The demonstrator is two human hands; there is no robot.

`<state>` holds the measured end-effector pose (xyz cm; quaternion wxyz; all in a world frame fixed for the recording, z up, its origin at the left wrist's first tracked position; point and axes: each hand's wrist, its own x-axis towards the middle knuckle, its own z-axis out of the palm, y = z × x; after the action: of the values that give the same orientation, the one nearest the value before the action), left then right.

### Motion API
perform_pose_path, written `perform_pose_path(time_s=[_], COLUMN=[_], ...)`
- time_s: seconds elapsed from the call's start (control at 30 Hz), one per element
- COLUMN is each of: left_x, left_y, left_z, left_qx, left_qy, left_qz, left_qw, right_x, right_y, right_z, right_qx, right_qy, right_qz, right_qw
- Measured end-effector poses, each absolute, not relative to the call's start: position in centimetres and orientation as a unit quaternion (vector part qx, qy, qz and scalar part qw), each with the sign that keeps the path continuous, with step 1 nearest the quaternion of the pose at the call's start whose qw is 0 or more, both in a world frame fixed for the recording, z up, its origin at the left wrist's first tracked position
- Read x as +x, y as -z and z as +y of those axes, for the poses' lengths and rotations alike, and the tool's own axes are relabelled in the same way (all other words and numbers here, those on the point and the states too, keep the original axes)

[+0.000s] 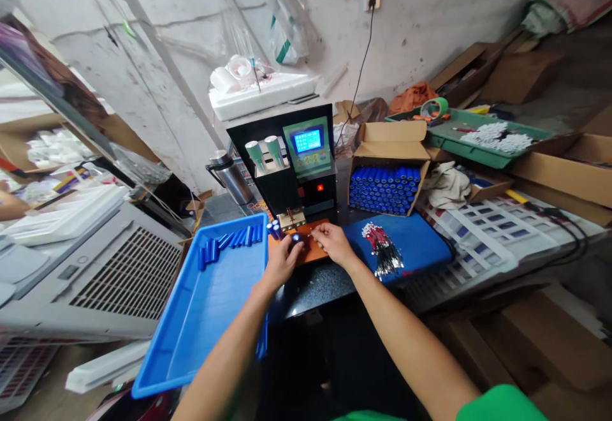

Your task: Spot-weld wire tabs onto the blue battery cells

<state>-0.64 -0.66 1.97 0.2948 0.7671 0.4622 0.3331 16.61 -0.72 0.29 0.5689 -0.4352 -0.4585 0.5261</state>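
Observation:
My left hand (281,260) has its thumb and fingers closed round a blue cylindrical battery cell (296,238) on the orange work board (313,254). Beside it, my right hand (333,243) is pinched close to the cell; a tiny pale thing shows at its fingertips, too small to name. Just behind both hands stands a black spot welder (280,192) with a lit blue screen (308,141) and thin electrodes low at its front. A few more blue cells (275,226) stand upright by my left fingers.
At left a blue tray (201,338) holds several blue cells (230,239). To the right, red and black wire leads (382,249) lie on a blue pad (423,245). Behind them stands a cardboard box (394,132) packed with cells. A steel flask (234,178) is beside the welder.

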Motion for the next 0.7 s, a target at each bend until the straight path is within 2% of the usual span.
perform_pose_path(time_s=[0.13,0.4,0.7], left_x=[-0.3,0.1,0.0], left_y=[-1.6,-1.3,-0.7], left_z=[0.0,0.1,0.2], left_qx=[0.77,0.735,0.736], left_qy=[-0.361,-0.369,-0.375], left_qz=[0.468,0.469,0.477], left_qw=[0.238,0.323,0.299], right_x=[16.6,16.4,15.2], right_y=[-0.1,0.0,-1.3], right_z=[-0.6,-0.2,0.0], right_qx=[-0.434,-0.437,-0.416], right_qy=[-0.515,-0.495,-0.498], right_qz=[-0.466,-0.476,-0.476], right_qw=[0.574,0.581,0.594])
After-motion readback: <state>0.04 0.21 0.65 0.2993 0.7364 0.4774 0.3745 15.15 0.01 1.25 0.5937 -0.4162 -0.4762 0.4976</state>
